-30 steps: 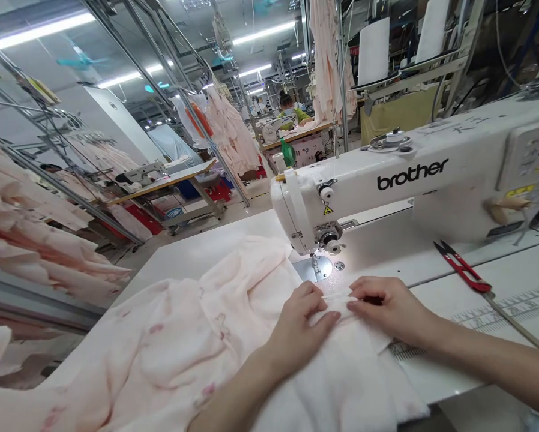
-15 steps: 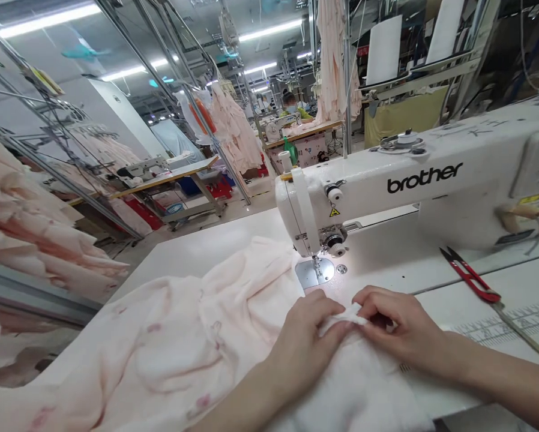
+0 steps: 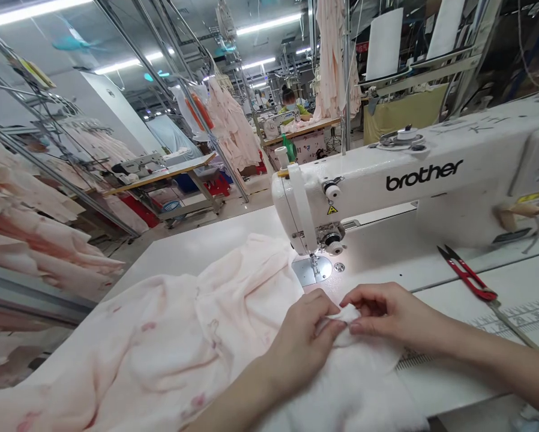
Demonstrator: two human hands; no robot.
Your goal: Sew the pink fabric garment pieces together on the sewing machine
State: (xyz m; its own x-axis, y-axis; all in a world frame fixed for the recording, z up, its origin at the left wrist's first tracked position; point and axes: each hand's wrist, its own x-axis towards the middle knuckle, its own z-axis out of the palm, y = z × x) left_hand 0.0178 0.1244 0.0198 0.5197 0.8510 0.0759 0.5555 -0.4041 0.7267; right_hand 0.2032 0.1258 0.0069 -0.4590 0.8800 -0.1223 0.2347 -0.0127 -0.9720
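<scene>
Pale pink fabric (image 3: 170, 336) with small darker pink prints spreads in loose folds over the left of the sewing table and down toward me. My left hand (image 3: 303, 336) pinches a folded edge of it between thumb and fingers. Close beside, my right hand (image 3: 382, 312) grips the same edge, thumb below and fingertips above, with a small white fold showing between the two hands. Just beyond them stands a white sewing machine (image 3: 364, 186); its needle and presser foot (image 3: 313, 264) are over the metal plate, apart from the held edge.
Red thread snips (image 3: 470, 276) lie right of my hands, near a ruler scale (image 3: 508, 318) on the white tabletop (image 3: 197, 240). White thread cones (image 3: 384, 45) stand behind the machine. Pink garments (image 3: 39, 222) hang at left. Another person (image 3: 292, 102) sits at a machine farther back.
My right hand has shifted slightly left, its thumb and fingers regripping along the folded edge. The left hand keeps its pinch. The view has turned a little.
</scene>
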